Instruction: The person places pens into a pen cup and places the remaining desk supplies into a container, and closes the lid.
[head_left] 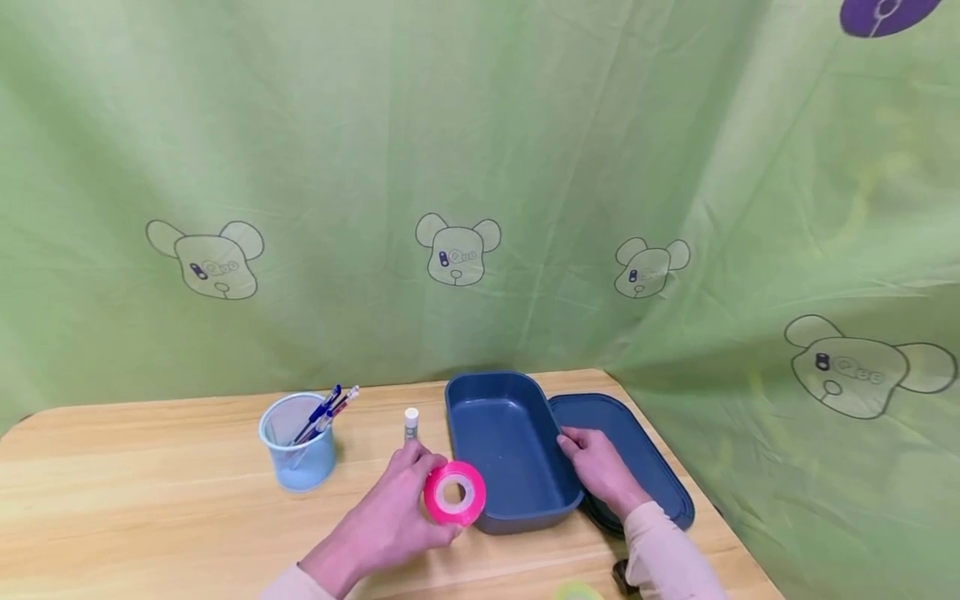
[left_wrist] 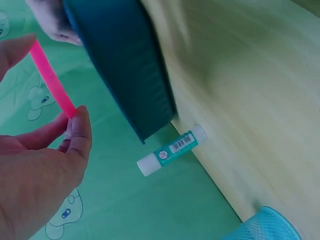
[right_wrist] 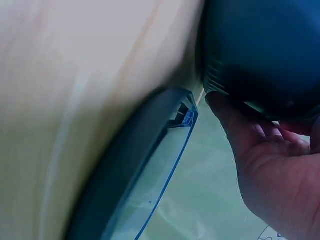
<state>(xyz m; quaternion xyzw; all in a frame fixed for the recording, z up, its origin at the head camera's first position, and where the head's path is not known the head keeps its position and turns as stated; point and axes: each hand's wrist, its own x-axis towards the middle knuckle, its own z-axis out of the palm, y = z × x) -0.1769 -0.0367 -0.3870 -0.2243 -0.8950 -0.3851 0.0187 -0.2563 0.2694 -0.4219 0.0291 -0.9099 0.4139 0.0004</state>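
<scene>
The left hand [head_left: 393, 512], thumb and fingers parted by its width, pinches a pink tape roll [head_left: 478, 493]. To its right, the right hand [head_left: 600, 468] grips the wall of a navy box [head_left: 498, 454], with a navy lid [head_left: 643, 454] just beyond that hand's right side. Left of the left hand stands a mesh pen cup [head_left: 306, 467]; just past its fingers, a glue stick [head_left: 411, 423].

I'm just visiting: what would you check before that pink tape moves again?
1. Pink tape roll held: ok, pinched in the left grip.
2. Blue box open: ok, its lid is off, to the right.
3. Box held: ok, right grip on its right side.
4. Space inside: ok, nothing visible in it.
5. Tape squarely over the opening: not ok, at the near left corner in the head view.
6. Glue stick upright: ok.
</scene>
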